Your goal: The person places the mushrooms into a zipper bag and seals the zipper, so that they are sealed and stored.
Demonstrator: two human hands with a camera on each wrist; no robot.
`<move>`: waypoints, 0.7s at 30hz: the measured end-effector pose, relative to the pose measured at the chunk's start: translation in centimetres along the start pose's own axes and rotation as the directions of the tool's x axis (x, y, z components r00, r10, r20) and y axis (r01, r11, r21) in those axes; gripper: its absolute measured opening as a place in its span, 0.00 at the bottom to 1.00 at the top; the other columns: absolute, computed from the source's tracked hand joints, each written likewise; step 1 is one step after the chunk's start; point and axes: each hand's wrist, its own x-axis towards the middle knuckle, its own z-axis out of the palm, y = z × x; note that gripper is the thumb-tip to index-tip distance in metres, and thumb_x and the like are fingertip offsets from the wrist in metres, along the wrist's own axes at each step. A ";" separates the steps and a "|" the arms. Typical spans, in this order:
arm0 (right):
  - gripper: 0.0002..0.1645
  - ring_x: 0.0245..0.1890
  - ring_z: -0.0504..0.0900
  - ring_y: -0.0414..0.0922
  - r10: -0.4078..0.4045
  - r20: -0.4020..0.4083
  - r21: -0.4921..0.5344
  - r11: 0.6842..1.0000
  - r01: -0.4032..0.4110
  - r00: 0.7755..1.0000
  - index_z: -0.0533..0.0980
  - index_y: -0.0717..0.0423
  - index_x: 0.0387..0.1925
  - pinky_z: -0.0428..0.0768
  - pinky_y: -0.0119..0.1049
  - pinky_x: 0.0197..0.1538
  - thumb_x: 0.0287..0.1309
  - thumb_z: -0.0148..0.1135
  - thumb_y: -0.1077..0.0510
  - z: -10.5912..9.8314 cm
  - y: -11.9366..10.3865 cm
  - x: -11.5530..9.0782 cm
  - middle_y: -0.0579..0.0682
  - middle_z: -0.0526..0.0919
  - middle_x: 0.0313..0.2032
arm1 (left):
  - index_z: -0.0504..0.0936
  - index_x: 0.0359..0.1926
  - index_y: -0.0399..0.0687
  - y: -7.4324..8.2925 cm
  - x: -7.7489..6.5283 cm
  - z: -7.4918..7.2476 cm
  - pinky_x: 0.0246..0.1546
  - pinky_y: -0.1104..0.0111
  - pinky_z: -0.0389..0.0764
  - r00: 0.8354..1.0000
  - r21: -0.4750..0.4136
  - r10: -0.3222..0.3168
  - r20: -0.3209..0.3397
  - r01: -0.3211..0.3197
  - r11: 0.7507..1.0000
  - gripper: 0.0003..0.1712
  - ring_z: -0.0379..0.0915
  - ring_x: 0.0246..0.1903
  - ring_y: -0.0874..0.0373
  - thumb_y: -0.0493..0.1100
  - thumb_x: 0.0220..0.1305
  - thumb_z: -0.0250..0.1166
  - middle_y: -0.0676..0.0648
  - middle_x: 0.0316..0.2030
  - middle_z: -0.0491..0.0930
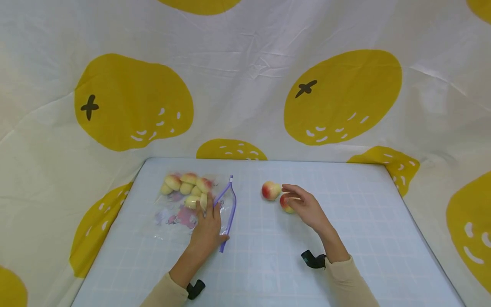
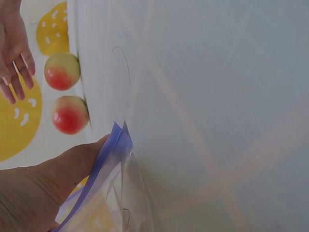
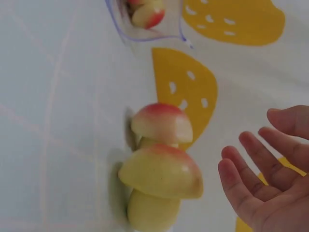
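Note:
A clear zip bag (image 1: 156, 209) with a purple zip lies on the left of the table, several toy mushrooms (image 1: 173, 182) inside it. My left hand (image 1: 206, 232) holds it at the mouth, fingers spread over the plastic and thumb by the zip (image 2: 104, 162). Two loose toy mushrooms with red-and-yellow caps lie right of the bag: one mushroom (image 1: 270, 190) farther off, the other mushroom (image 1: 285, 204) partly behind my right fingers in the head view. Fingers loosely bent, my right hand (image 1: 310, 209) hovers beside that pair; the right wrist view shows its palm (image 3: 270, 203) holding nothing.
A pale checked cloth (image 1: 364, 238) covers the table. Behind it hangs a white sheet (image 1: 238, 98) with large yellow fruit prints. Black wrist mounts (image 1: 313, 259) sit below both hands.

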 end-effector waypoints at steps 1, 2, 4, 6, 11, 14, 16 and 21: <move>0.25 0.58 0.76 0.58 0.010 -0.007 -0.011 1.000 -0.011 1.000 0.72 0.60 0.66 0.76 0.29 0.56 0.69 0.60 0.64 -0.3 0.2 0.0 0.63 0.77 0.60 | 0.64 0.67 0.24 0.0 0.0 0.0 0.45 0.49 0.82 1.000 -0.003 -0.002 0.001 0.002 1.000 0.67 0.49 0.66 0.18 0.60 0.33 0.86 0.22 0.72 0.46; 0.25 0.59 0.76 0.58 0.017 -0.016 -0.023 1.000 -0.018 1.000 0.72 0.60 0.66 0.75 0.27 0.55 0.69 0.60 0.63 -0.7 0.3 0.0 0.62 0.76 0.61 | 0.64 0.67 0.24 0.0 0.0 0.0 0.43 0.50 0.83 1.000 -0.005 -0.004 0.003 0.004 1.000 0.68 0.49 0.65 0.17 0.60 0.33 0.86 0.22 0.73 0.46; 0.26 0.60 0.75 0.59 0.029 -0.028 -0.036 0.999 -0.030 0.999 0.71 0.60 0.67 0.73 0.24 0.54 0.69 0.60 0.64 -1.2 0.6 0.0 0.62 0.76 0.61 | 0.64 0.67 0.24 0.0 0.0 0.0 0.42 0.51 0.84 1.000 -0.007 -0.006 0.004 0.006 1.000 0.68 0.49 0.65 0.17 0.60 0.33 0.86 0.23 0.73 0.46; 0.26 0.60 0.74 0.62 0.030 -0.037 -0.047 0.998 -0.032 0.999 0.70 0.63 0.66 0.73 0.22 0.54 0.69 0.59 0.66 -1.6 0.4 -0.1 0.63 0.75 0.61 | 0.64 0.67 0.24 0.0 0.0 0.0 0.40 0.52 0.85 1.000 -0.007 -0.010 0.011 0.010 1.000 0.68 0.49 0.66 0.17 0.60 0.34 0.85 0.23 0.73 0.45; 0.26 0.60 0.73 0.67 0.036 -0.041 -0.057 0.998 -0.038 0.999 0.69 0.68 0.65 0.73 0.21 0.53 0.67 0.59 0.70 -2.2 -1.0 -0.4 0.67 0.74 0.61 | 0.64 0.67 0.24 0.0 0.0 -0.1 0.43 0.51 0.83 1.000 -0.008 -0.010 0.017 0.011 1.000 0.68 0.48 0.66 0.17 0.61 0.34 0.85 0.23 0.73 0.45; 0.26 0.60 0.72 0.66 0.058 -0.042 -0.058 0.996 -0.060 0.997 0.69 0.67 0.66 0.73 0.21 0.53 0.68 0.59 0.68 -2.4 -1.2 -0.4 0.66 0.74 0.62 | 0.64 0.68 0.24 0.0 0.0 -0.2 0.43 0.51 0.84 1.000 -0.010 -0.013 0.022 0.013 1.000 0.68 0.48 0.66 0.17 0.61 0.34 0.85 0.23 0.73 0.44; 0.26 0.61 0.72 0.66 0.067 -0.041 -0.057 0.996 -0.069 0.997 0.69 0.66 0.66 0.73 0.21 0.53 0.68 0.59 0.68 -2.5 -1.2 -0.4 0.66 0.74 0.62 | 0.64 0.68 0.24 0.0 0.0 -0.2 0.42 0.51 0.84 1.000 -0.010 -0.012 0.025 0.013 1.000 0.67 0.48 0.66 0.17 0.60 0.35 0.85 0.23 0.73 0.44; 0.27 0.61 0.71 0.67 0.078 -0.031 -0.056 0.995 -0.079 0.996 0.69 0.67 0.66 0.74 0.24 0.53 0.67 0.60 0.67 -2.8 -0.5 -0.2 0.68 0.73 0.62 | 0.64 0.68 0.24 0.1 0.1 -0.5 0.39 0.52 0.85 0.999 -0.016 -0.012 0.030 0.013 1.000 0.67 0.48 0.66 0.17 0.60 0.35 0.85 0.23 0.73 0.45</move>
